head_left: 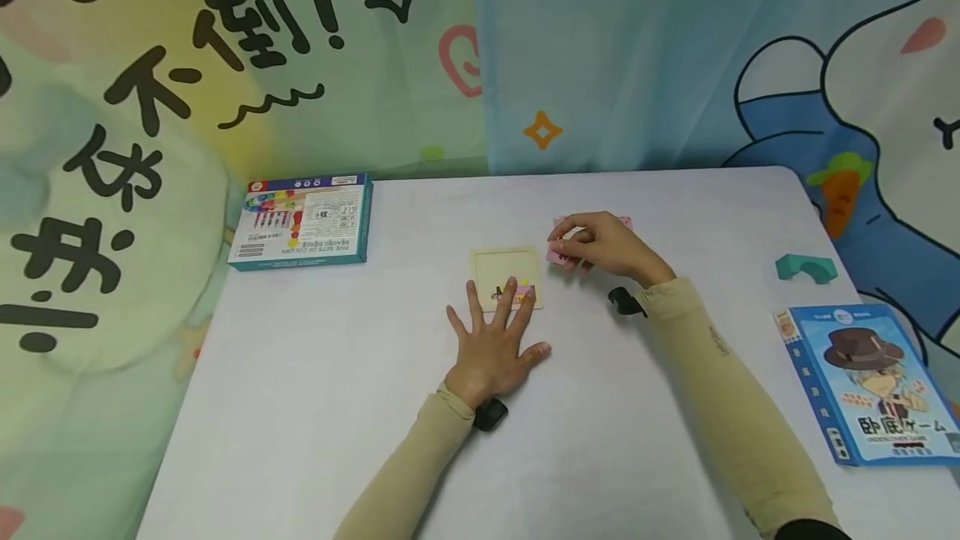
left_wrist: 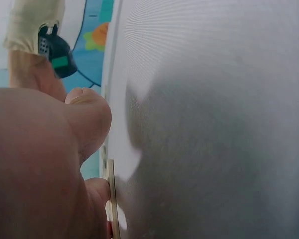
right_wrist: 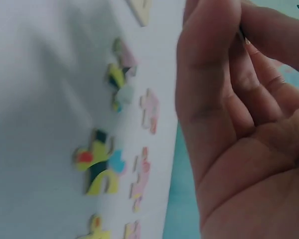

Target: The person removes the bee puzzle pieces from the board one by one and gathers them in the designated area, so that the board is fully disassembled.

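Note:
A square cream puzzle board [head_left: 505, 260] lies mid-table, with a few coloured pieces in its lower part. My left hand [head_left: 491, 357] rests flat with fingers spread, the fingertips pressing its near part; the left wrist view shows the board's thin edge [left_wrist: 112, 199] by a finger. Right of the board, my right hand [head_left: 603, 247] is raised over the table, thumb and index finger pinching a small puzzle piece [right_wrist: 242, 34], mostly hidden. Beneath it lie loose puzzle pieces: a yellow-and-black one [right_wrist: 100, 167], pink ones [right_wrist: 150, 110] and several others, mostly covered by the hand in the head view.
A teal-edged flat box [head_left: 300, 223] lies at the back left. On the right are a blue game box [head_left: 873, 386] with a hat-wearing figure and a green arch-shaped block [head_left: 806, 267]. A printed curtain [head_left: 637, 48] hangs behind the white table [head_left: 300, 407].

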A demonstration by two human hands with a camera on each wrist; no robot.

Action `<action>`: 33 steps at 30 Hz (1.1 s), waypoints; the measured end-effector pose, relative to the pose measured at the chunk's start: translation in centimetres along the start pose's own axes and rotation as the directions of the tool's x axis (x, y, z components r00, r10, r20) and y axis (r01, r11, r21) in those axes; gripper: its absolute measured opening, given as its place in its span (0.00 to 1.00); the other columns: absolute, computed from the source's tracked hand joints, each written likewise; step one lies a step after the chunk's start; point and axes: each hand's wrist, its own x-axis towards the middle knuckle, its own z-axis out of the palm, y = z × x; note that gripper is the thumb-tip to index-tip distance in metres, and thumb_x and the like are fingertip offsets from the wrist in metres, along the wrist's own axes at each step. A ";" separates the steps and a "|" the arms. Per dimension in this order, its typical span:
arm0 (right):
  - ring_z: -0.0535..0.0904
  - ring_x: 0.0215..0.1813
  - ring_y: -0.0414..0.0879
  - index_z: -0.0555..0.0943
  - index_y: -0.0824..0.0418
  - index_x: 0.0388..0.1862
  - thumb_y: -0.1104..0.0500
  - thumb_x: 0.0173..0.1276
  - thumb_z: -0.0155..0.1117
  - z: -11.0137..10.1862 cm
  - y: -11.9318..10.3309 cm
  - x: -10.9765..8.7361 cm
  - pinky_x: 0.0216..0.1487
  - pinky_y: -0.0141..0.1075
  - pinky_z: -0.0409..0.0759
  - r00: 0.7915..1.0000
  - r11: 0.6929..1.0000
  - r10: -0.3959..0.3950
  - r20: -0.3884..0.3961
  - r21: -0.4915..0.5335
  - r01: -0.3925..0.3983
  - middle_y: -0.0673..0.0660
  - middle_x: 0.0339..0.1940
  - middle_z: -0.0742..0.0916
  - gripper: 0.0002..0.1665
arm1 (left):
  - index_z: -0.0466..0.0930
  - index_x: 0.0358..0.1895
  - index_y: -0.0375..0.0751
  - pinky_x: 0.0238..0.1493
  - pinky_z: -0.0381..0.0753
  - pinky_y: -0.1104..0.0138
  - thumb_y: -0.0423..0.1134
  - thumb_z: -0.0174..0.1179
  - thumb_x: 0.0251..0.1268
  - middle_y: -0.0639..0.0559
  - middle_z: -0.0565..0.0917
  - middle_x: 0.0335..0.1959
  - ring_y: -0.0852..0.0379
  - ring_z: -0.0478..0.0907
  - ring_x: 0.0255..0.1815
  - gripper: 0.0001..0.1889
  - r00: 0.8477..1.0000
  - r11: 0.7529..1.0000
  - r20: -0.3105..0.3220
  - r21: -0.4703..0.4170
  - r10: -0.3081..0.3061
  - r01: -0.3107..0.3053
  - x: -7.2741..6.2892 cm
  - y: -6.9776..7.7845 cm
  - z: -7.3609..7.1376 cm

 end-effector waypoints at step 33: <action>0.86 0.39 0.44 0.88 0.57 0.56 0.57 0.69 0.78 1.2 3.3 -4.0 0.45 0.38 0.78 1.000 0.986 0.021 0.017 -0.167 -0.018 0.54 0.35 0.93 0.17 | 0.44 0.89 0.62 0.74 0.43 0.20 0.75 0.47 0.75 0.55 0.39 0.91 0.19 0.30 0.85 0.47 0.999 0.999 0.049 0.048 0.016 -0.018 -0.3 -0.2 -1.0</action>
